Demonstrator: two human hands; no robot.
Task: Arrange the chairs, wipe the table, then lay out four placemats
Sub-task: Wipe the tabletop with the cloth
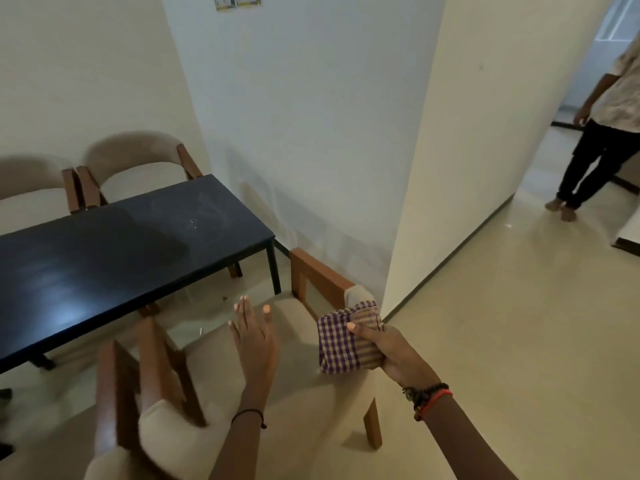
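Note:
A black rectangular table [114, 244] stands at the left with a dusty smear near its far right corner. Two beige chairs with wooden arms [138, 168] sit tucked at its far side. A third beige chair [304, 386] stands below me at the table's near right end, pulled out from it. My left hand [252, 337] hovers flat over that chair's seat, fingers spread, holding nothing. My right hand [391, 355] grips a folded purple-and-white checked cloth [346, 341] above the chair's right arm.
A white wall corner [408, 202] juts out just right of the chair. Beyond it, tiled floor [519, 323] leads to a doorway where another person [602, 133] stands. Part of another chair [31, 188] shows at the far left.

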